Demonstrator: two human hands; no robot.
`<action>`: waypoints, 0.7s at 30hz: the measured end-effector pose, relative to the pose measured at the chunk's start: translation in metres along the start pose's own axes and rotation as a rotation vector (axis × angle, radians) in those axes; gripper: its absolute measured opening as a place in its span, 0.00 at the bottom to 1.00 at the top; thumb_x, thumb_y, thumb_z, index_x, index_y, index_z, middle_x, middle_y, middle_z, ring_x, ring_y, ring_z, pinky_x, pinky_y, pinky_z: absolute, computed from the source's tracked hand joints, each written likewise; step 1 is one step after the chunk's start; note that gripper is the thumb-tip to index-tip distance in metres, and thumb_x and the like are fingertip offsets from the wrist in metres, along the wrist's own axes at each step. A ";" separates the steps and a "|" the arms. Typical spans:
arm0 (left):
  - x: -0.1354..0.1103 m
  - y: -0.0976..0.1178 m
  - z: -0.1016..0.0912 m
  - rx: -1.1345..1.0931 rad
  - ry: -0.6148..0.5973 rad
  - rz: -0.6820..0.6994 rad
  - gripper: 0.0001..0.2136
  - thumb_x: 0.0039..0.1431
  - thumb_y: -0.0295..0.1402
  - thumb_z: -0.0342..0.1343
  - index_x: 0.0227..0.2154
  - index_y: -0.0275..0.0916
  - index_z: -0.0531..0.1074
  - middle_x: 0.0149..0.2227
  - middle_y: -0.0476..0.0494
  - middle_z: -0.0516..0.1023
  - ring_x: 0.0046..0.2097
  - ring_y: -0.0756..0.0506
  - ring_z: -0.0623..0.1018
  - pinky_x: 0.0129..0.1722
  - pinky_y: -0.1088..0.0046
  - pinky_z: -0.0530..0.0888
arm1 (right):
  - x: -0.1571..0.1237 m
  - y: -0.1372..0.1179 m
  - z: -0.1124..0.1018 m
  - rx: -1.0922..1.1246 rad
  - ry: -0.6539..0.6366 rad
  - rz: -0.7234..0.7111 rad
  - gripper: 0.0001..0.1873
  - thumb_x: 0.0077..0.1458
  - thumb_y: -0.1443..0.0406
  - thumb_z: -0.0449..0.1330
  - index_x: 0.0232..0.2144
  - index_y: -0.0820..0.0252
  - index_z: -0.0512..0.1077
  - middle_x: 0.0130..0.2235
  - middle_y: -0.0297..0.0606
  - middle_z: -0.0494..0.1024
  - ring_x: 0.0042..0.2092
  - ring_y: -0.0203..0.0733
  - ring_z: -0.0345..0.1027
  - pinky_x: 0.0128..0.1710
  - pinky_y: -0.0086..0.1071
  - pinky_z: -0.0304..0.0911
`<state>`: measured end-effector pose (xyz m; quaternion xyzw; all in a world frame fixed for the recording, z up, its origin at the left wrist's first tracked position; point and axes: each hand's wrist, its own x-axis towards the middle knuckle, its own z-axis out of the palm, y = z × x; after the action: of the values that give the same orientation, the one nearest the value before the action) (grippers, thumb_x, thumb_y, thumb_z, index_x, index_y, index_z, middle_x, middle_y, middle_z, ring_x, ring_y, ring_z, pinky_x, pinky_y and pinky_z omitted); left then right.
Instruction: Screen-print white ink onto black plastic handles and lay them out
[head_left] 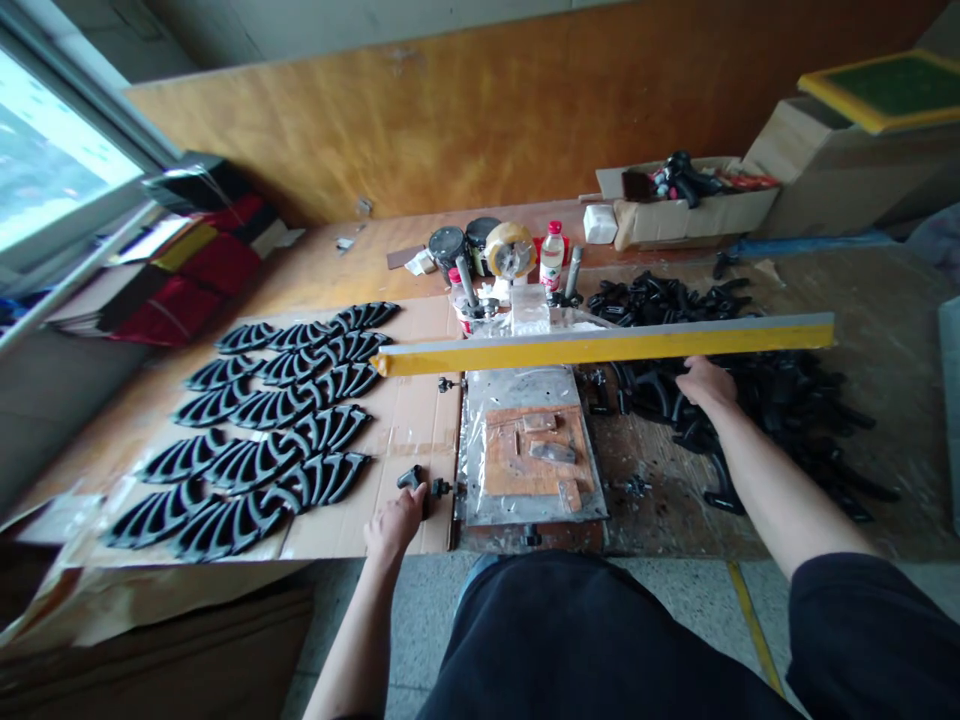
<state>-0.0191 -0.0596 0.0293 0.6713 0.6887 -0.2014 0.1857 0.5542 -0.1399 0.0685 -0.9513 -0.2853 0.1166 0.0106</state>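
My left hand (394, 522) is closed on a black plastic handle-shaped part (411, 478) near the front edge of the cardboard. To its left, similar black parts (255, 465) lie nested in curved rows. On the right, my right hand (707, 385) reaches to a loose pile of black parts (787, 425), its fingers curled down; what they hold is hidden. Between my hands sits a metal plate (474, 440) with a wooden board (502, 470) and small blocks on it. A long yellow-and-grey bar (600, 345) crosses above the plate and part of the pile.
Behind the plate stand dark tubs (448, 247), a tape roll (510, 250) and a red-capped bottle (551, 262). An open carton (697, 220) is at the back right. Red and black boxes (184, 280) stack by the window. Black knobs (442, 487) stick out beside the plate.
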 end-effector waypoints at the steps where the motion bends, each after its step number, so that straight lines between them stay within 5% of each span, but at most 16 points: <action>1: 0.001 -0.001 -0.006 0.007 0.022 -0.028 0.31 0.61 0.56 0.31 0.42 0.40 0.73 0.41 0.29 0.79 0.46 0.33 0.78 0.44 0.55 0.70 | -0.003 0.001 -0.003 0.001 0.044 -0.004 0.24 0.52 0.65 0.56 0.52 0.62 0.69 0.42 0.52 0.75 0.42 0.51 0.71 0.38 0.38 0.64; 6: -0.004 0.023 -0.047 -0.221 0.263 0.050 0.24 0.63 0.51 0.38 0.38 0.42 0.74 0.33 0.38 0.80 0.36 0.39 0.79 0.35 0.68 0.70 | -0.072 -0.028 0.005 -0.008 0.307 -0.295 0.23 0.59 0.66 0.48 0.55 0.63 0.67 0.48 0.53 0.69 0.38 0.47 0.72 0.37 0.37 0.65; 11: -0.024 0.091 -0.113 -0.938 0.412 0.459 0.22 0.63 0.50 0.42 0.47 0.41 0.70 0.22 0.51 0.73 0.25 0.51 0.72 0.28 0.77 0.67 | -0.161 -0.088 0.047 -0.030 0.153 -1.003 0.25 0.62 0.70 0.45 0.59 0.52 0.64 0.47 0.43 0.69 0.33 0.36 0.70 0.32 0.28 0.65; 13: -0.034 0.118 -0.138 -1.184 0.436 0.600 0.23 0.63 0.50 0.42 0.47 0.38 0.70 0.22 0.51 0.72 0.23 0.52 0.70 0.26 0.78 0.68 | -0.179 -0.101 0.061 -0.107 0.119 -1.162 0.28 0.60 0.74 0.47 0.60 0.48 0.64 0.49 0.43 0.69 0.37 0.37 0.72 0.35 0.27 0.66; 17: -0.048 0.148 -0.169 -1.389 0.339 0.803 0.24 0.65 0.50 0.39 0.42 0.36 0.72 0.22 0.49 0.72 0.22 0.53 0.69 0.24 0.77 0.68 | -0.188 -0.109 0.069 -0.162 0.139 -1.206 0.30 0.56 0.76 0.50 0.59 0.50 0.66 0.49 0.45 0.70 0.44 0.41 0.72 0.41 0.28 0.67; 21: -0.059 0.138 -0.162 -1.384 0.302 0.784 0.23 0.64 0.49 0.42 0.45 0.36 0.72 0.28 0.46 0.76 0.27 0.51 0.73 0.30 0.76 0.70 | -0.179 -0.100 0.058 -0.005 0.059 -1.135 0.22 0.59 0.70 0.52 0.54 0.51 0.71 0.43 0.44 0.75 0.43 0.46 0.71 0.41 0.35 0.67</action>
<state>0.1226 -0.0222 0.1943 0.6167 0.3893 0.4430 0.5214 0.3424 -0.1565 0.0597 -0.6517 -0.7517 0.0653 0.0775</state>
